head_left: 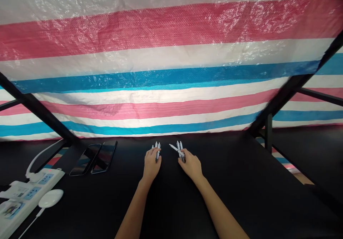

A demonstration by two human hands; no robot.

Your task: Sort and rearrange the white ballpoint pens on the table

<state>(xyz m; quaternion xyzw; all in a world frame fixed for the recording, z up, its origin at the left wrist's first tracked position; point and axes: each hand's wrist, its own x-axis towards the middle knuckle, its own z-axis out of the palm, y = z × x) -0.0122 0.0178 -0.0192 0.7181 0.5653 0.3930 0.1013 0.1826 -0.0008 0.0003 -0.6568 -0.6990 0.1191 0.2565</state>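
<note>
Several slim white pens point(159, 146) lie side by side on the black tabletop under my left hand point(152, 163). The fingers of that hand curl over them, with the thumb along the right side, and cover most of their length. My right hand point(191, 164) pinches a white pen point(174, 148) that slants up to the left. Beneath it, two more white pens point(179, 144) point away from me, close to the right fingertips. A small gap of bare table separates the two groups. The pens' near ends are partly hidden by my hands.
Two dark phones point(85, 159) lie at the left. Nearer me are a white power strip point(50, 178) with plugs and cable, and a round white charger point(50, 198). Black frame bars point(281, 99) stand at both sides before a striped plastic sheet point(160, 110).
</note>
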